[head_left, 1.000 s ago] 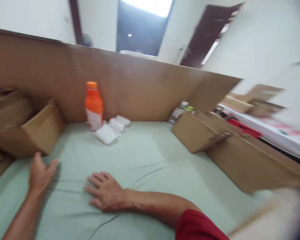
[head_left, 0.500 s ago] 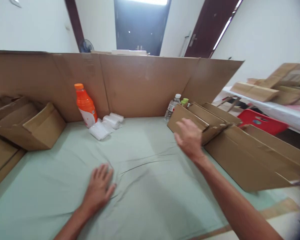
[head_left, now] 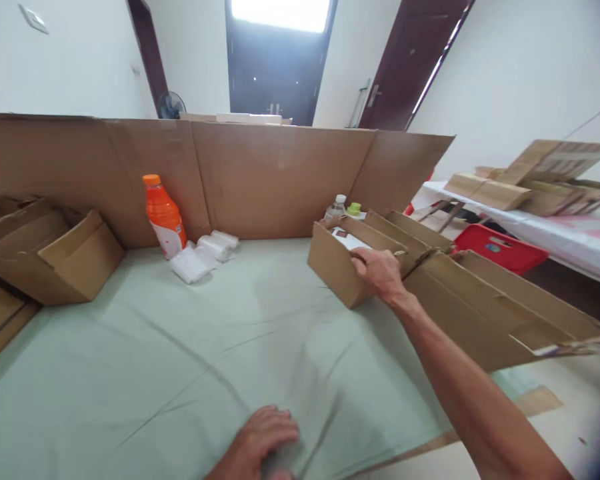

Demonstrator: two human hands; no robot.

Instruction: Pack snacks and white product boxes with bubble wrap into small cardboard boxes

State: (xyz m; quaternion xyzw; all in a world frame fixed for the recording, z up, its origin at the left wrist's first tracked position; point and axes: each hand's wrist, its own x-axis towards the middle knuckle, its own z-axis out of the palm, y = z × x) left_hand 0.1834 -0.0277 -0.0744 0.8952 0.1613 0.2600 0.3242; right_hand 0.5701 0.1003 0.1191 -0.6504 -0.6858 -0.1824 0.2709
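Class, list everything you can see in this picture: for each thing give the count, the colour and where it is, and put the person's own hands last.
Cloth: one, pale green, covering the work surface.
Cardboard screen: one, brown, standing along the back.
Orange bottle: one, back left.
White packets: a few, beside the orange bottle.
Folded boxes: several, brown, far left.
Front box: one, brown, first in the row at right.
Clear bottle: one, behind that row.
Red crate: one, far right.
Right hand: gripping the front box.
Left hand: flat on the cloth, bottom centre.
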